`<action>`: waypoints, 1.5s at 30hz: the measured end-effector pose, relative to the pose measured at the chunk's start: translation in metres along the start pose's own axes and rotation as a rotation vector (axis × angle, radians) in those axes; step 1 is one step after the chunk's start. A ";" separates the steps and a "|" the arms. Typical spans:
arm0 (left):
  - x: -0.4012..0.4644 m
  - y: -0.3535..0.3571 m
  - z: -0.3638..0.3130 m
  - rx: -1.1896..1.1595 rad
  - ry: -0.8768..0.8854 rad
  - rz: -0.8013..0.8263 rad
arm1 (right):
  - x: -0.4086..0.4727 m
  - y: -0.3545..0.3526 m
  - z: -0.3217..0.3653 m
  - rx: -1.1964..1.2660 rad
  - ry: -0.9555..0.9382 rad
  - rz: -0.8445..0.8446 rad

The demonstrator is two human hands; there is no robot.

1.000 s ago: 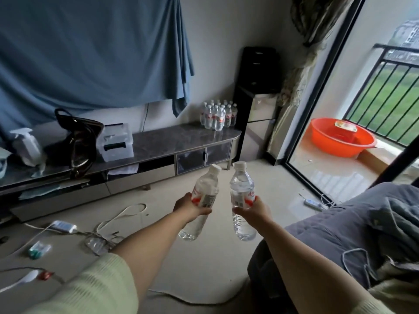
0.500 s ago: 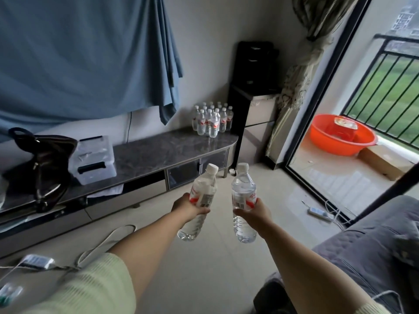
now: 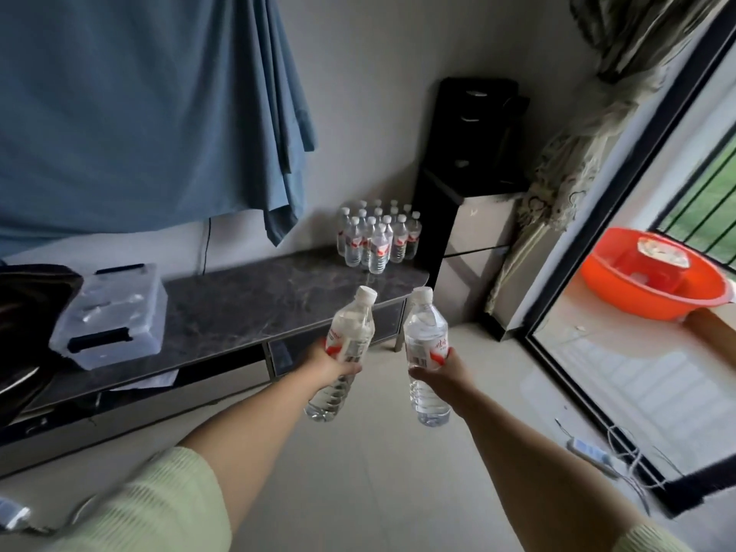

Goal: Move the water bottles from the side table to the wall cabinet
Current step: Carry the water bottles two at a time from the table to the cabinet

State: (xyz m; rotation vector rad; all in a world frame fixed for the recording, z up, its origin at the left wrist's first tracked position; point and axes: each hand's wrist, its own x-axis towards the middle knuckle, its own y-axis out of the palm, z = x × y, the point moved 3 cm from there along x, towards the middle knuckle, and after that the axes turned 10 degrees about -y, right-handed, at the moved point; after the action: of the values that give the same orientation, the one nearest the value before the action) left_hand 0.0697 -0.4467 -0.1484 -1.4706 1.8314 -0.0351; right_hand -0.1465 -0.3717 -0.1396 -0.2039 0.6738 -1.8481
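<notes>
Two bottles are held out over the floor (image 3: 398, 492), one per hand, short of the cabinet (image 3: 239, 312). Left hand (image 3: 332, 362) grips the left bottle (image 3: 346, 344) around its label, fingers curled round it; this bottle tilts, cap leaning right. Right hand (image 3: 442, 372) grips the right bottle (image 3: 425, 344) at mid-body, fingers wrapped round it; this bottle stands nearly upright. The bottles are close together but apart, white caps uppermost, both clear with red-and-white labels.

Cabinet: low, dark marble worktop, set against the wall. A cluster of bottles (image 3: 376, 237) stands upright at its right end, packed close, near the wall. A clear lidded box (image 3: 109, 316) sits toward the left, and a dark bag (image 3: 28, 324) lies at the far left edge.

A blue cloth (image 3: 139, 113) hangs on the wall above. A black dispenser (image 3: 474, 173) stands just right of the cabinet. An orange basin (image 3: 653, 284) rests outside the glass door. Both sleeves are pale green.
</notes>
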 end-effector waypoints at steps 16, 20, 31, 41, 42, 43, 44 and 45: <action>0.195 0.061 -0.124 0.023 -0.112 0.099 | 0.226 -0.029 -0.036 -0.021 0.141 -0.003; 0.267 0.061 -0.162 0.049 -0.156 0.100 | 0.304 -0.028 -0.032 -0.023 0.186 -0.014; 0.402 0.094 -0.235 -0.113 -0.312 0.074 | 0.465 -0.023 -0.045 0.065 0.278 -0.048; 0.499 0.164 -0.291 -0.339 -0.406 -0.214 | 0.635 -0.016 -0.061 -0.046 0.239 0.156; 0.513 0.174 -0.296 -0.354 -0.428 -0.242 | 0.655 -0.014 -0.067 -0.047 0.239 0.175; 0.528 0.184 -0.301 -0.373 -0.444 -0.275 | 0.674 -0.011 -0.073 -0.045 0.237 0.191; 0.544 0.194 -0.303 -0.400 -0.451 -0.310 | 0.690 -0.007 -0.080 -0.037 0.238 0.196; 0.557 0.203 -0.305 -0.416 -0.461 -0.349 | 0.705 -0.003 -0.087 -0.036 0.237 0.200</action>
State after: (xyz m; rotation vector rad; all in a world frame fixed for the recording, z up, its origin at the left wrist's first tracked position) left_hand -0.2906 -0.9777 -0.3289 -1.8831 1.2403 0.4995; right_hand -0.4561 -0.9799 -0.3358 0.0595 0.8602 -1.6829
